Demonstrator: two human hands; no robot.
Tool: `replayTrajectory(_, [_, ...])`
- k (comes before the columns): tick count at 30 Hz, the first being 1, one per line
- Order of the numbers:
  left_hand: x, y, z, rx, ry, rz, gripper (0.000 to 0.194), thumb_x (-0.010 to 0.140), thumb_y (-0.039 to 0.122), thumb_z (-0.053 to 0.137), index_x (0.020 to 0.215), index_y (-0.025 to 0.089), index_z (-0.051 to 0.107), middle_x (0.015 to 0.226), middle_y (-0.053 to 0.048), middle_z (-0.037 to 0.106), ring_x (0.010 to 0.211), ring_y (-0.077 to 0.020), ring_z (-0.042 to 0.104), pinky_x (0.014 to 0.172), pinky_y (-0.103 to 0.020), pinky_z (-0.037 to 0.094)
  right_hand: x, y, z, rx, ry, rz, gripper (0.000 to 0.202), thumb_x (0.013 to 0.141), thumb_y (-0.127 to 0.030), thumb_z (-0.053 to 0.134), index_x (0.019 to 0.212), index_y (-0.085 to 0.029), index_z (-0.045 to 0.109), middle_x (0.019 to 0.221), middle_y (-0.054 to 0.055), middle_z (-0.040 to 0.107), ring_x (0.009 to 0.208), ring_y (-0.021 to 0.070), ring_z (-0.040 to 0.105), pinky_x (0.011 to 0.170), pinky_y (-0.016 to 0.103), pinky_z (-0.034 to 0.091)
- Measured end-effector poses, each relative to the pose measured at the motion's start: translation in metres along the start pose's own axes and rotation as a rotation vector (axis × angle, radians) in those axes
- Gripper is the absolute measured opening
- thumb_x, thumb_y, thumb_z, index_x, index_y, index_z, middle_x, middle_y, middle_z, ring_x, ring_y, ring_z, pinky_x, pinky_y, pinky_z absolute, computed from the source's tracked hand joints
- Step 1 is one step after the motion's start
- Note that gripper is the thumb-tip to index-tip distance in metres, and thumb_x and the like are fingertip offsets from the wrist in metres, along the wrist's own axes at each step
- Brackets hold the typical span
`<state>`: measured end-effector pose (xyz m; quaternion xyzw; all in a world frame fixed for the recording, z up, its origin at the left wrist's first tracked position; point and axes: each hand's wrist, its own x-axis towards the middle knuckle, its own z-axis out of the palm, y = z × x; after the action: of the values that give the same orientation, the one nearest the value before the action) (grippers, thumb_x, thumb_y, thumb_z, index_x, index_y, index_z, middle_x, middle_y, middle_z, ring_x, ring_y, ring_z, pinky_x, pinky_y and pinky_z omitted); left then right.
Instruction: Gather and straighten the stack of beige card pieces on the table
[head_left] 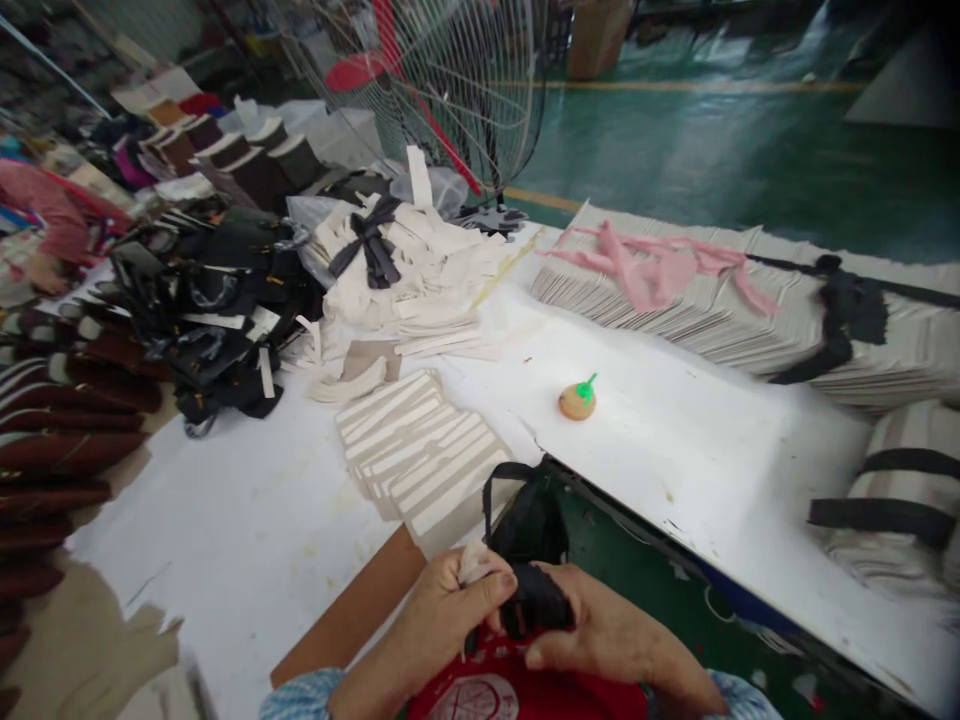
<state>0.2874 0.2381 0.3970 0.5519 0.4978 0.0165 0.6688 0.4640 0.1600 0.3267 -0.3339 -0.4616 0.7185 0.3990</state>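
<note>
Close to my body I hold a small black bag (529, 522) with a thin loop handle standing up. My left hand (439, 605) is closed, its thumb and fingers pinching a crumpled whitish piece (472, 562) at the bag's near edge. My right hand (611, 625) curls around the bag's near right side, fingers behind and thumb in front. Just beyond the hands lie overlapping cream and grey flat pieces (427, 450) on the white table (270, 500). A brown board or strip (352, 605) sits left of my left hand. The bag's underside is hidden.
A round tan object with a green top (577, 402) sits on the table. Black bags (232, 290) and brown pieces (67, 450) are piled left. Pale stacks (712, 290) with pink cloth (645, 265) lie right. A large fan (435, 80) stands behind; a co-worker's sleeve (52, 210) shows far left.
</note>
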Motion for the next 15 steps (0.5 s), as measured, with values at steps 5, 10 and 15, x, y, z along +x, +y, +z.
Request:
replayTrajectory(5, [0.005, -0.006, 0.004, -0.003, -0.108, -0.050, 0.048, 0.082, 0.064, 0.070, 0.087, 0.016, 0.068, 0.063, 0.000, 0.064, 0.054, -0.0118, 0.049, 0.054, -0.024, 0.037, -0.022, 0.032, -0.016, -0.211, 0.184, 0.117, 0.021, 0.090, -0.040, 0.065, 0.091, -0.021, 0.071, 0.093, 0.002, 0.071, 0.086, 0.0199, 0.064, 0.081, 0.030, 0.051])
replayTrajectory(10, [0.014, -0.005, -0.003, 0.088, 0.099, -0.079, 0.038, 0.083, 0.052, 0.068, 0.096, 0.016, 0.071, 0.080, -0.003, 0.073, 0.063, -0.0134, 0.055, 0.057, -0.024, 0.038, -0.056, 0.109, -0.053, -0.438, 0.601, 0.375, 0.024, 0.089, -0.040, 0.054, 0.084, -0.020, 0.067, 0.092, 0.010, 0.066, 0.090, 0.0280, 0.064, 0.084, 0.043, 0.052])
replayTrajectory(15, [0.032, -0.057, -0.016, 0.366, 0.209, 0.004, 0.033, 0.091, 0.047, 0.056, 0.082, 0.018, 0.070, 0.071, -0.001, 0.068, 0.066, -0.0166, 0.058, 0.063, -0.027, 0.042, -0.064, 0.195, -0.094, -0.537, 0.777, 0.646, 0.023, 0.096, -0.039, 0.064, 0.086, -0.018, 0.066, 0.077, 0.003, 0.062, 0.073, 0.0199, 0.063, 0.076, 0.040, 0.055])
